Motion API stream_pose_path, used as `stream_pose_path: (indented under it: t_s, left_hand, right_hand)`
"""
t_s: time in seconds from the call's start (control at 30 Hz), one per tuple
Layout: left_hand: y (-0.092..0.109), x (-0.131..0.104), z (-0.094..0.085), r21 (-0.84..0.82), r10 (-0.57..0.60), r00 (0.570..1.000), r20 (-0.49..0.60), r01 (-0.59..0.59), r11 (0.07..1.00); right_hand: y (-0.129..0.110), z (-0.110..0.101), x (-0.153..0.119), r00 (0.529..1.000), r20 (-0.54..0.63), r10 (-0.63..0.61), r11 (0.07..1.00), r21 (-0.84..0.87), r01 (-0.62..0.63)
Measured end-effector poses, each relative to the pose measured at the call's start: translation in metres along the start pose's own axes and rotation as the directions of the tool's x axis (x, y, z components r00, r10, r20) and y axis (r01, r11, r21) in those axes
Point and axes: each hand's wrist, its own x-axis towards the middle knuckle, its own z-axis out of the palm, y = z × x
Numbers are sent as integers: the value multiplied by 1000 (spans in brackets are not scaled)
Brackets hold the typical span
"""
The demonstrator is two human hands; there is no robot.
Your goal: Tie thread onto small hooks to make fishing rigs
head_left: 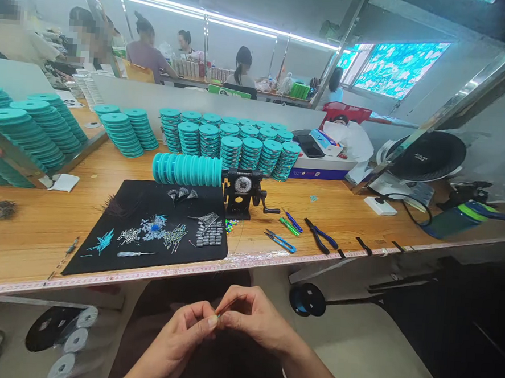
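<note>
In front of the bench's edge, my left hand (183, 334) and my right hand (253, 321) meet fingertip to fingertip, both closed in a pinch. A thin dark strand (230, 305) runs along the fingers of my right hand. Between the tips shows a tiny greenish bit (218, 317), too small to name, pinched by my left hand. Beyond them lies a black mat (180, 257) with small metal and plastic parts, blue tubes (101, 242) and a screwdriver (137, 254). A hand-cranked winder (240, 195) carries a row of teal spools (187, 169).
Thread snips (280, 241), green and blue pens (290, 226) and pliers (320, 236) lie to the right. Stacks of teal spools (230, 148) line the back, with more at left (29, 130). A measuring tape (144, 273) follows the bench's front edge. Several people sit beyond the partition.
</note>
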Motion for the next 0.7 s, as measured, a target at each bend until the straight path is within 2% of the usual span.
stream_pose_path:
  t_s: [0.17, 0.37, 0.43, 0.6, 0.7]
  left_hand:
    - [-2, 4, -1, 57, -17, 1000, -18, 18, 998]
    - [10, 8, -6, -31, -77, 994, 84, 80, 996]
    - [14, 11, -10, 13, -88, 991, 98, 88, 996]
    - [17, 20, -20, 197, -131, 987, 94, 110, 974]
    - [16, 24, -21, 258, -100, 993, 64, 81, 963]
  right_hand:
    - [6, -3, 5, 999, -36, -34, 996, -87, 31]
    - [5, -6, 6, 1000, 20, 5, 995, -101, -3]
    - [2, -6, 6, 999, 35, 4, 991, -135, 1]
    - [-4, -4, 7, 998, -4, -66, 931, -360, 60]
    - [-4, -2, 8, 996, -17, -89, 913, -402, 75]
